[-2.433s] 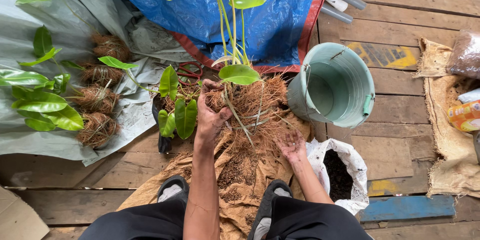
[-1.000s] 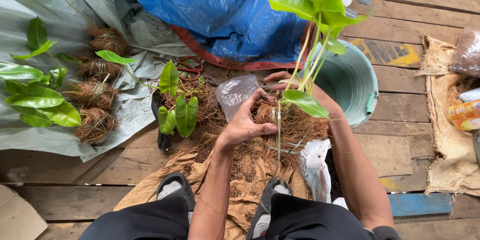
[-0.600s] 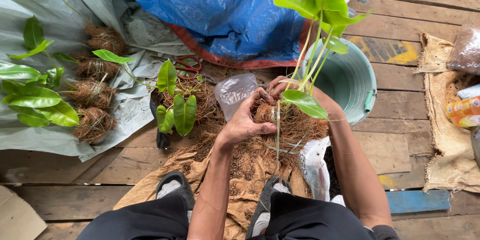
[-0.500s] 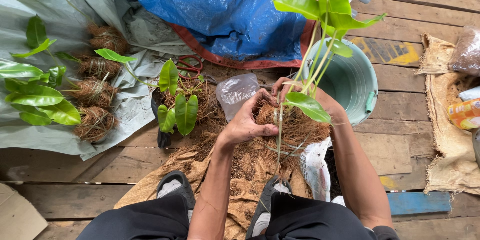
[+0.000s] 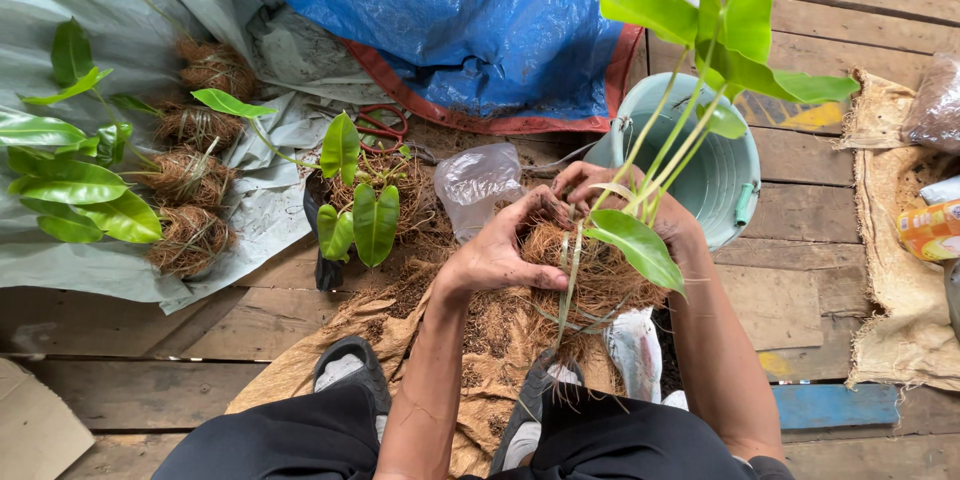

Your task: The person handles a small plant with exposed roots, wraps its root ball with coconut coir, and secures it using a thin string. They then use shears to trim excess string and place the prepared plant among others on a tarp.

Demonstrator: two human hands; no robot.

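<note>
A green-leaved plant (image 5: pixel 712 50) stands upright with its roots wrapped in a ball of brown coconut fibre (image 5: pixel 590 275). My left hand (image 5: pixel 495 252) cups the left side of that fibre ball. My right hand (image 5: pixel 640 208) presses against its far right side, partly hidden behind the stems and a big leaf. The ball is held above a heap of loose fibre (image 5: pixel 470 325) on a brown sack between my feet.
A pale green bucket (image 5: pixel 725 175) stands just behind my right hand. A clear plastic bag (image 5: pixel 478 185), red scissors (image 5: pixel 382 125) and a small potted plant (image 5: pixel 360 210) lie left of it. Several fibre-wrapped plants (image 5: pixel 185 180) rest on grey sheeting. A blue tarp (image 5: pixel 480 10) lies beyond.
The plant went from in front of my left hand to the right, near the bucket. Both hands have closed around its fibre ball and keep pressing it; the leaves sway slightly.
</note>
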